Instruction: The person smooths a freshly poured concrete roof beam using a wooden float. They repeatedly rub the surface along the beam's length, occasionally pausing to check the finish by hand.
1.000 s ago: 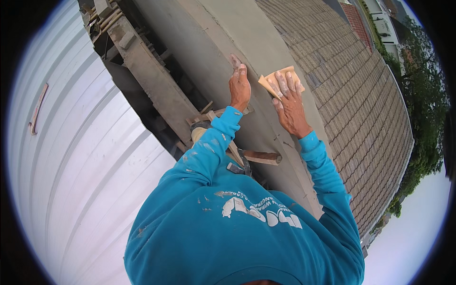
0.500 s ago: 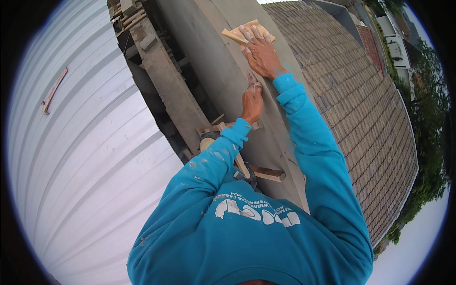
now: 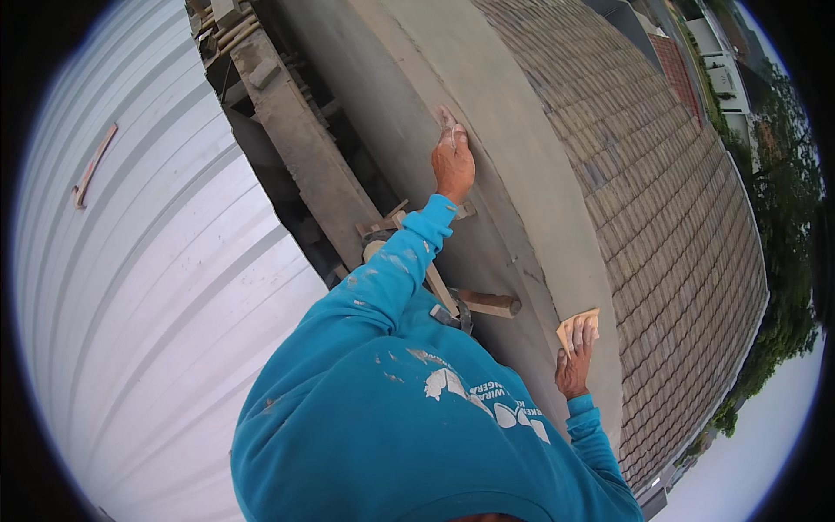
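My right hand [image 3: 575, 361] presses a folded tan-yellow sheet, like sandpaper [image 3: 577, 327], against the grey plastered top of the wall [image 3: 570, 235], near the tiled roof. The fingers lie over the sheet and its edges stick out past them. Farther up, my left hand [image 3: 453, 164] rests by the wall's inner edge, with one dusty finger stretched out along it. The other fingers are curled and partly hidden; I see nothing held there.
Brown roof tiles [image 3: 670, 261] slope away on the right. On the left lie pale corrugated metal sheets [image 3: 174, 261] with a wood strip [image 3: 94, 165] on them. A plank [image 3: 304, 157] spans a dark gap beside the wall. A wooden beam [image 3: 490, 303] juts out near my body.
My right hand has swept back toward my body along the wall top, taking the sheet with it. My left hand has shifted slightly away and left, staying by the wall edge.
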Available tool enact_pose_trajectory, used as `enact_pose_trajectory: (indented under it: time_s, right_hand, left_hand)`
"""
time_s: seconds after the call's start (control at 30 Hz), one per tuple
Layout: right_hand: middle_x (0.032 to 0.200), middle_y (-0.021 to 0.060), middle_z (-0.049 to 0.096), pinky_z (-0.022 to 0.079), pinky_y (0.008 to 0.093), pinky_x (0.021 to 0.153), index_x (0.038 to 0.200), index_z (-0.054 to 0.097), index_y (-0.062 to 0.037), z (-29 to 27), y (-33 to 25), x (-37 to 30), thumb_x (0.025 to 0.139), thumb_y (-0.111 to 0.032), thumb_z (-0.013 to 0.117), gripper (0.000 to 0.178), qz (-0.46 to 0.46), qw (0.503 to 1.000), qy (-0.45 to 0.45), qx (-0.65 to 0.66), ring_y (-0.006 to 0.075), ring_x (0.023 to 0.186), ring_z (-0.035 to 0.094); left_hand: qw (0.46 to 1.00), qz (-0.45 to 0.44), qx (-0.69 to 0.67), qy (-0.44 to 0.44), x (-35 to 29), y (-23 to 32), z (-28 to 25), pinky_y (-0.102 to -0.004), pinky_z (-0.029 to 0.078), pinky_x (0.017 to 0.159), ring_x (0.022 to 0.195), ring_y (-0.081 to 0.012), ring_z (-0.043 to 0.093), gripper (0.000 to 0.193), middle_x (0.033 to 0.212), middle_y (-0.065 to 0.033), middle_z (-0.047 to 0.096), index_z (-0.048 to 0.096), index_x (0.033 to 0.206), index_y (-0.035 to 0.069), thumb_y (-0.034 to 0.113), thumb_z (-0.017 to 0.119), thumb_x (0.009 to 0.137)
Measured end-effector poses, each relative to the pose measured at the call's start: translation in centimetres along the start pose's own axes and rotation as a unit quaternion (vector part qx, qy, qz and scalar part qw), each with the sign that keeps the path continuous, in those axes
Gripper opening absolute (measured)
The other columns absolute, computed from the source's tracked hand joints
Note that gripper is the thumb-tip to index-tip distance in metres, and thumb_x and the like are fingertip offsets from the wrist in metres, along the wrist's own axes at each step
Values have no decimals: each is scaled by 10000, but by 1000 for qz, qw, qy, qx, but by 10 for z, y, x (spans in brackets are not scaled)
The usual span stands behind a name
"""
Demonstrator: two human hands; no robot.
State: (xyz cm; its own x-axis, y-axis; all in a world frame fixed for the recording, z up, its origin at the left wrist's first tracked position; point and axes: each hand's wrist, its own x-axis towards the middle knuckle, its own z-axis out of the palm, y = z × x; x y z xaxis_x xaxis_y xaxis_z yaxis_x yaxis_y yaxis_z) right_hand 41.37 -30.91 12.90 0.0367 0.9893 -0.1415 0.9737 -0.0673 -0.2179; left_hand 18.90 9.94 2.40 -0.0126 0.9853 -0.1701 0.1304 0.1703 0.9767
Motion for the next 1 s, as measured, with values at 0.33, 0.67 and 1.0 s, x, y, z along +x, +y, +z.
enact_pose_trajectory:
  time_s: [0.33,0.67,1.0]
  right_hand:
    - [1644,60,295,102,572,1241,1553,398,-182,-10,-109,320,1048,-202,412,505,-137,989,44,26,348,1543,158]
    - [1629,44,329,186,608,1213,1545,408,-212,8,-241,715,1059,-340,369,505,-260,955,140,-21,367,1507,251]
    - [1652,44,278,125,578,1232,1536,428,-179,-2,-185,578,1082,-299,374,473,-241,966,93,11,351,1539,162]
  left_hand:
    - [999,2,16,-29,1,-6,-4,-439,433,1074,1307,-442,505,597,1548,-277,372,217,1569,-37,272,342,1073]
    - [994,-10,13,-105,2,2,-12,-436,415,1113,1394,-441,409,626,1633,-261,185,98,1594,-4,231,350,1071]
    - [989,-37,9,-142,12,6,-31,-412,333,1175,1443,-438,338,614,1625,-294,169,124,1579,-45,192,354,1061]
